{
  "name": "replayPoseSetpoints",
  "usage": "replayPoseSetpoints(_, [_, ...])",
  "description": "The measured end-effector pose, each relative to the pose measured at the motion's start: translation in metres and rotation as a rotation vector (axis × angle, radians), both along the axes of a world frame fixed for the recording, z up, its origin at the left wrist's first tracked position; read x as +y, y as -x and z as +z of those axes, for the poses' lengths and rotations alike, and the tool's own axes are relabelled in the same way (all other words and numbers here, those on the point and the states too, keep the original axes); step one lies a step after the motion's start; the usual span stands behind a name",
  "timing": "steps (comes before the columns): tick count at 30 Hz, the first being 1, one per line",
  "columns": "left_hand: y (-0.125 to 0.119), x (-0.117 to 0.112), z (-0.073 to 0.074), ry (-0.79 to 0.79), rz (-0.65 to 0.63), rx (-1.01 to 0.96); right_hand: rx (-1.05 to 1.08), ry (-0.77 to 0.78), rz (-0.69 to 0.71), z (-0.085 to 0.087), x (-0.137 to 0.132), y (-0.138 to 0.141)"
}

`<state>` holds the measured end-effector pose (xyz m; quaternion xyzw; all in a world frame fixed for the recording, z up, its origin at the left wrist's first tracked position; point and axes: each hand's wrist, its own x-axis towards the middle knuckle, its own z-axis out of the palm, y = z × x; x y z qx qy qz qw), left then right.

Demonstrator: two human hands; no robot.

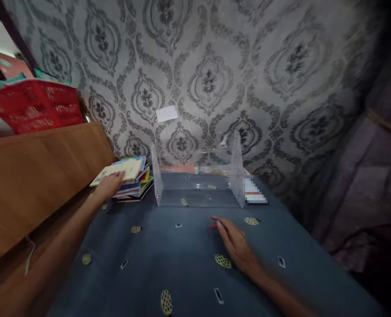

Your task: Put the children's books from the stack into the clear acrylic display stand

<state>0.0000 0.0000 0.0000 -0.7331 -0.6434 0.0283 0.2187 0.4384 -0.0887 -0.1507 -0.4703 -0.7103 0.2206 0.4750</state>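
The left hand (110, 185) (its finger grip unclear) could topple the pile (131, 188) near the tabletop's (182, 259) far-left corner by dragging books, while the right hand (235, 241) hangs loose-fingered, empty.

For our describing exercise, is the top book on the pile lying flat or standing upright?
Lying flat: the top book shows its broad pale side facing up on the pile, left hand against it.

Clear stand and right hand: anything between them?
In the head view, only a bare stretch of blue patterned cloth shows between the clear stand and the right hand.
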Motion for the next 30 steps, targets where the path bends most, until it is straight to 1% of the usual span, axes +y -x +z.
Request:
replayPoseSetpoints(3, [-0.003, -0.015, -0.007, -0.096, 0.052, 0.003, -0.004, 0.011, -0.009, -0.002, 0.002, 0.000])
replayPoseSetpoints(5, [-0.001, -0.026, -0.011, -0.168, 0.043, -0.024, -0.007, 0.024, -0.015, -0.004, 0.003, 0.000])
replayPoseSetpoints(6, [0.000, -0.032, -0.014, -0.200, 0.020, -0.051, -0.008, 0.031, -0.014, -0.005, 0.003, 0.000])
replayPoseSetpoints(8, [0.004, -0.044, -0.021, -0.266, -0.053, -0.117, -0.011, 0.043, -0.003, -0.008, 0.004, 0.000])
replayPoseSetpoints(10, [0.005, -0.059, -0.032, -0.324, -0.162, -0.190, -0.015, 0.049, 0.001, -0.009, 0.004, 0.000])
replayPoseSetpoints(13, [-0.009, -0.089, -0.058, -0.377, -0.365, -0.304, -0.018, 0.049, 0.001, -0.009, 0.005, 0.000])
replayPoseSetpoints(14, [-0.017, -0.102, -0.068, -0.365, -0.428, -0.339, -0.017, 0.054, 0.005, -0.008, 0.004, 0.000])
replayPoseSetpoints(15, [-0.027, -0.115, -0.078, -0.319, -0.496, -0.361, -0.016, 0.060, 0.007, -0.008, 0.004, 0.000])
replayPoseSetpoints(16, [-0.037, -0.128, -0.087, -0.204, -0.561, -0.355, -0.015, 0.066, 0.007, -0.007, 0.004, 0.000])
replayPoseSetpoints(17, [-0.047, -0.141, -0.095, -0.052, -0.578, -0.337, -0.016, 0.074, 0.003, -0.006, 0.004, -0.001])
replayPoseSetpoints(19, [-0.060, -0.162, -0.106, 0.219, -0.552, -0.319, -0.018, 0.083, -0.004, -0.007, 0.004, -0.001])
replayPoseSetpoints(20, [-0.063, -0.169, -0.110, 0.310, -0.515, -0.332, -0.020, 0.088, -0.003, -0.007, 0.004, -0.001])
replayPoseSetpoints(22, [-0.065, -0.177, -0.118, 0.399, -0.419, -0.394, -0.039, 0.090, 0.009, -0.008, 0.004, -0.001])
replayPoseSetpoints(24, [-0.065, -0.179, -0.128, 0.389, -0.308, -0.471, -0.081, 0.069, 0.043, -0.009, 0.003, 0.001])
replayPoseSetpoints(27, [-0.074, -0.181, -0.150, 0.292, -0.187, -0.533, -0.181, 0.017, 0.122, -0.009, -0.001, 0.005])
replayPoseSetpoints(29, [-0.086, -0.182, -0.166, 0.220, -0.161, -0.539, -0.255, 0.005, 0.174, -0.008, -0.004, 0.008])
replayPoseSetpoints(30, [-0.093, -0.182, -0.173, 0.188, -0.169, -0.532, -0.285, 0.005, 0.195, -0.007, -0.006, 0.009])
